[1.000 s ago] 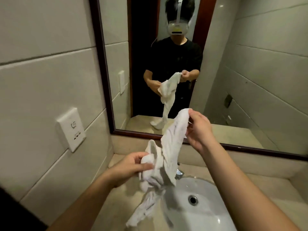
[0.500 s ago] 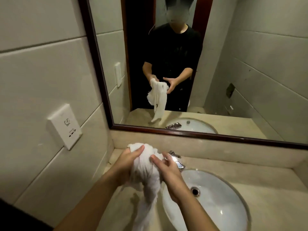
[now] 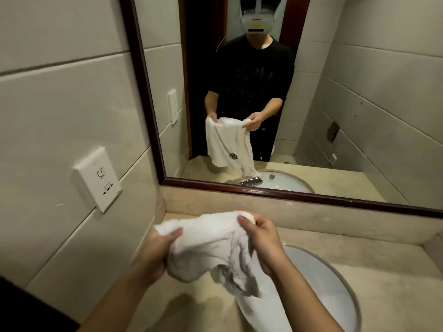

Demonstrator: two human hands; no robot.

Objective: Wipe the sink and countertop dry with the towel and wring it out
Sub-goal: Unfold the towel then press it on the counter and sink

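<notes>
My left hand gripped the left edge of the white towel, thumb on top. My right hand clenched its right end. The towel hung spread between them above the countertop, lower folds over the left rim of the sink.

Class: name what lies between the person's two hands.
In the head view, the white towel spans that gap, gripped by the left hand and the right hand.
</notes>
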